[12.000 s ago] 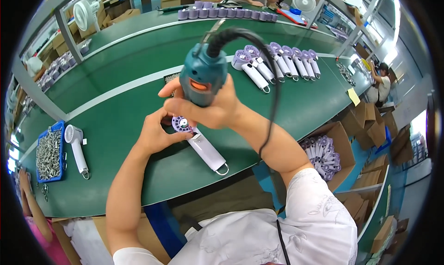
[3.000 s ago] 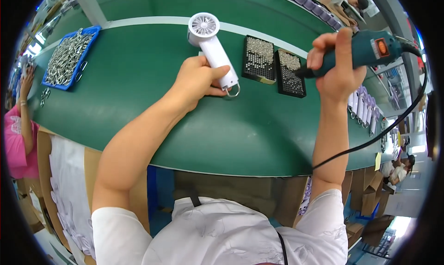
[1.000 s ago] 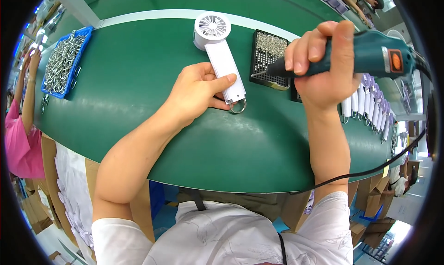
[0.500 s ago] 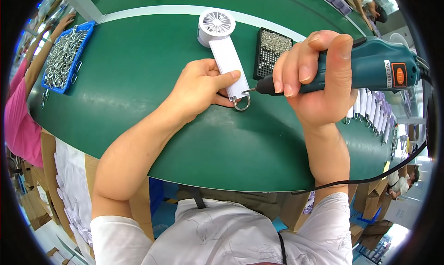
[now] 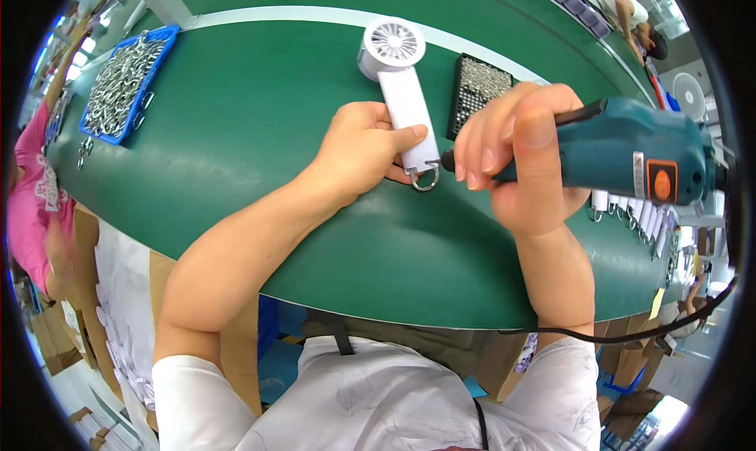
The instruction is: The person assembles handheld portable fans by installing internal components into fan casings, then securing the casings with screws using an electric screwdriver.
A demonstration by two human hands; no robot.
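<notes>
A second ago the bit hung over the black screw tray; now it has come across to the handheld fan, its tip right at the handle's lower end, just beside the metal loop. From here I can't tell whether it has met a screw hole. I'd judge that the work has passed from picking up a screw to driving it in, with steadiness mattering most.

The left hand's grip is closed around the lower handle, thumb on top, the white fan's round head pointing toward the bench's far edge. The right hand has its grip wrapped about the teal electric screwdriver, which lies nearly level, cord trailing toward the right.

The screw tray sits near the bench's far edge, right of the fan. Towards the far left corner stands a blue tray of metal clips.
</notes>
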